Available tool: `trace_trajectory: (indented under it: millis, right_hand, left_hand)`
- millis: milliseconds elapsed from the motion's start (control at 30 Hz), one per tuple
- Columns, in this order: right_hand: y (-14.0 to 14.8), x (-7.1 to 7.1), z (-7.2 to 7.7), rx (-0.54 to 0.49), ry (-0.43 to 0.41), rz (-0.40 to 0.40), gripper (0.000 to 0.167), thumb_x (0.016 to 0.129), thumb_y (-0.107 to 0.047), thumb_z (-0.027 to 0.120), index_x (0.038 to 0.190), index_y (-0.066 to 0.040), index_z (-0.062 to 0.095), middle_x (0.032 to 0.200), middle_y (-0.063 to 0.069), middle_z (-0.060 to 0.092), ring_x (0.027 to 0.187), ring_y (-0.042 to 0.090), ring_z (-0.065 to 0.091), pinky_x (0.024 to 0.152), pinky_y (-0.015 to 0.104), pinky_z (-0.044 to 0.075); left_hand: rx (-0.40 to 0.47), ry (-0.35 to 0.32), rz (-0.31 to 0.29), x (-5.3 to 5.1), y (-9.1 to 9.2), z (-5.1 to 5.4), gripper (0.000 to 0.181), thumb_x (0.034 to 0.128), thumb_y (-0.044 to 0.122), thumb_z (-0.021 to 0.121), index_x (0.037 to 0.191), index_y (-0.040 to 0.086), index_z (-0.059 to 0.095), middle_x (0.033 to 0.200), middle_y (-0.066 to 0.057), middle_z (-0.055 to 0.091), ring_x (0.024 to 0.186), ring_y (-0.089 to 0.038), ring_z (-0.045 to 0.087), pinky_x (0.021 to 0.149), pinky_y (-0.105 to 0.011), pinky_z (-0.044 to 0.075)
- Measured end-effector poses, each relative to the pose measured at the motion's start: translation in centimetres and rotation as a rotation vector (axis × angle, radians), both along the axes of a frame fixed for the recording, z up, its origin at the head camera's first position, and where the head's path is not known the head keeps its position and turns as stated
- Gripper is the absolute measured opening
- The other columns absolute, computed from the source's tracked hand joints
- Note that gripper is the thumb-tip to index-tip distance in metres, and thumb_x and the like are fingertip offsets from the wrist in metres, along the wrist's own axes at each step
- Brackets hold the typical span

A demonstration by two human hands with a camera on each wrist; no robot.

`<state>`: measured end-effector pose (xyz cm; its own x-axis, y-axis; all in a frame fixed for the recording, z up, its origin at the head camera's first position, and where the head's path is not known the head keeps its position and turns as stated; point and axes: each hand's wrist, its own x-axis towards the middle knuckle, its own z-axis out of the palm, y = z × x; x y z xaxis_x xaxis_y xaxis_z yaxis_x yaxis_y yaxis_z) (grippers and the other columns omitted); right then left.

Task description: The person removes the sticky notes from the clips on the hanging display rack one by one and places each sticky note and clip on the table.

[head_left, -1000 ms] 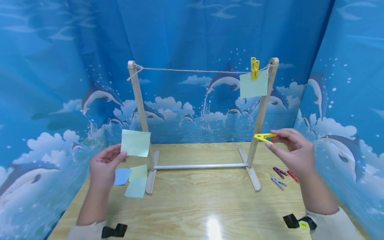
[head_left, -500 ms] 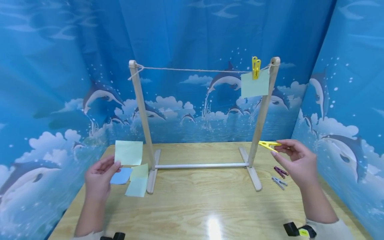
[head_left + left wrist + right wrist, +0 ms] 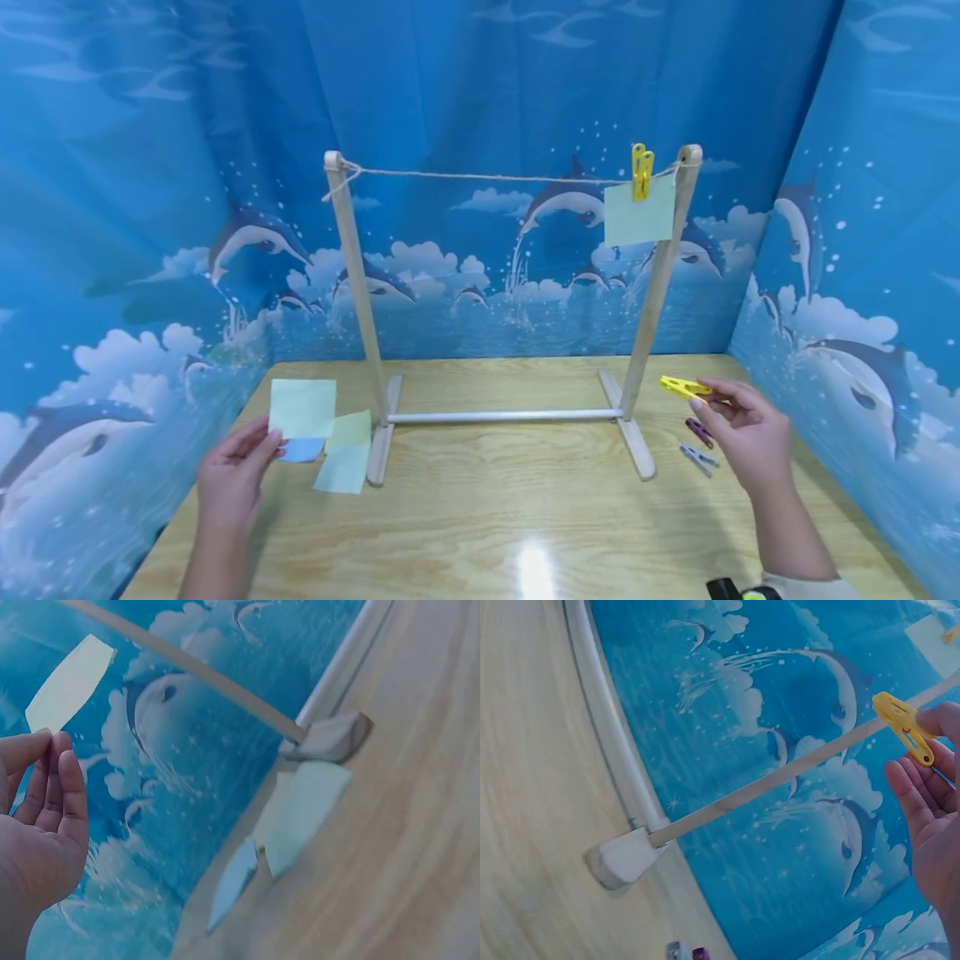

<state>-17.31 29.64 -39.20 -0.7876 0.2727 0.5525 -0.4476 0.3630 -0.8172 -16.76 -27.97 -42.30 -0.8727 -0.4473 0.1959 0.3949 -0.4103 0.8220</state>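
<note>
My left hand (image 3: 234,479) pinches a pale green sticky note (image 3: 303,407) by its lower left corner, between thumb and fingers. The left wrist view shows the same note (image 3: 71,684) standing up from the fingertips. On the right, my right hand (image 3: 750,429) holds a yellow clothespin (image 3: 684,387) by its handle end, its tip pointing left. Between the hands stands a wooden frame with a string (image 3: 480,176) tied across its posts. Another green note (image 3: 639,213) hangs at the string's right end under yellow clothespins (image 3: 642,172).
On the table (image 3: 480,517) at left lie a blue note (image 3: 302,450), a yellowish note (image 3: 349,428) and a green note (image 3: 342,469). Purple (image 3: 699,433) and grey (image 3: 699,459) clothespins lie by the right hand. The frame's posts (image 3: 654,292) and bottom bar (image 3: 502,415) occupy the middle.
Both hands have come down toward the table, the left also drifting left with its note. The right hand still holds the yellow clothespin, and the red clothespin is now out of sight behind that hand.
</note>
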Motion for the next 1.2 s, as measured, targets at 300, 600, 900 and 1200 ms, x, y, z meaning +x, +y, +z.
trace_trajectory:
  millis: [300,600,900,1200]
  right_hand:
    - [0.9,0.2,-2.7,-0.020,-0.164,-0.028,0.031,0.085,0.005,0.072,0.113,0.011,0.061,0.096,-0.010,0.066,0.081,0.001,0.065,0.071,0.014,0.055]
    - [2.2,0.3,-4.6,-0.078,-0.176,-0.025,0.031,0.082,0.009,0.073,0.111,0.013,0.062,0.102,-0.007,0.063,0.083,0.000,0.065,0.077,0.011,0.052]
    - [4.3,1.1,-6.4,-0.009,-0.270,-0.074,0.039,0.085,0.001,0.073,0.121,0.009,0.059,0.102,-0.017,0.062,0.085,-0.004,0.063,0.076,0.010,0.052]
    - [6.3,1.7,-7.9,0.078,-0.404,-0.178,0.045,0.091,-0.013,0.071,0.128,0.005,0.056,0.097,-0.022,0.059,0.083,-0.010,0.060,0.071,0.010,0.053]
  left_hand:
    - [0.060,-0.132,0.066,0.9,-1.4,-1.8,0.026,0.0845,-0.020,0.061,0.094,-0.001,0.076,0.079,-0.006,0.072,0.064,-0.014,0.069,0.062,-0.023,0.058]
    - [0.082,-0.203,0.099,1.4,-2.9,-3.6,0.027,0.0829,-0.019,0.065,0.097,0.002,0.076,0.080,-0.005,0.074,0.064,-0.013,0.070,0.063,-0.023,0.058]
    - [0.026,-0.450,0.178,1.5,-4.1,-5.4,0.028,0.0795,-0.007,0.076,0.099,0.013,0.076,0.080,0.004,0.072,0.067,-0.010,0.070,0.066,-0.022,0.058]
    - [-0.173,-0.607,0.219,1.2,-4.6,-6.8,0.040,0.0843,0.003,0.075,0.123,0.009,0.065,0.079,0.013,0.068,0.072,-0.004,0.068,0.071,-0.022,0.058]
